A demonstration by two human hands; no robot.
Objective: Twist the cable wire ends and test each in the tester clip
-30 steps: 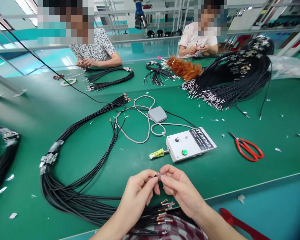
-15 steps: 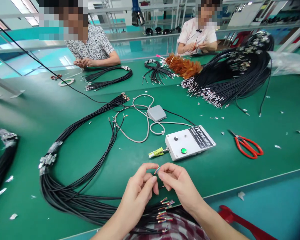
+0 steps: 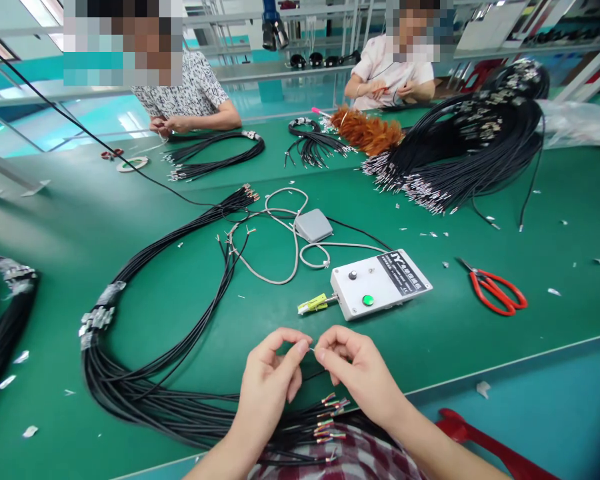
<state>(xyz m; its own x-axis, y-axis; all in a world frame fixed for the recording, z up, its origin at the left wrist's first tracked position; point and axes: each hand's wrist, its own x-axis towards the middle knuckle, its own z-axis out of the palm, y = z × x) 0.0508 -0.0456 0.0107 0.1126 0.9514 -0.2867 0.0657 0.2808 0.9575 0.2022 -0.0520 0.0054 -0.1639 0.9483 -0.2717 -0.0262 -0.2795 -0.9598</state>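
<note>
My left hand (image 3: 273, 373) is closed, thumb and forefinger pinching the fine wires at the end of a black cable. Facing it, my right hand (image 3: 355, 363) pinches the same wire end (image 3: 312, 349), of which only a short pale piece shows in the gap between the fingertips. Below the hands, a bundle of black cables (image 3: 160, 400) curves round from the left, its stripped ends (image 3: 330, 423) showing coloured wires near my lap. Just beyond my fingers lies a white control box (image 3: 363, 283) with a green button and a yellow clip (image 3: 313, 305) on its shaft.
Red-handled scissors (image 3: 497, 290) lie right on the green table (image 3: 480, 360). A grey pedal (image 3: 314, 225) with its cord sits behind the box. A big cable heap (image 3: 460, 153) and a brown duster (image 3: 367, 130) are farther back. Two people work across the table.
My fingertips have closed in over the wire end, so the coloured wires seen between them before are now mostly covered. The box, scissors and cable bundle stay in place.
</note>
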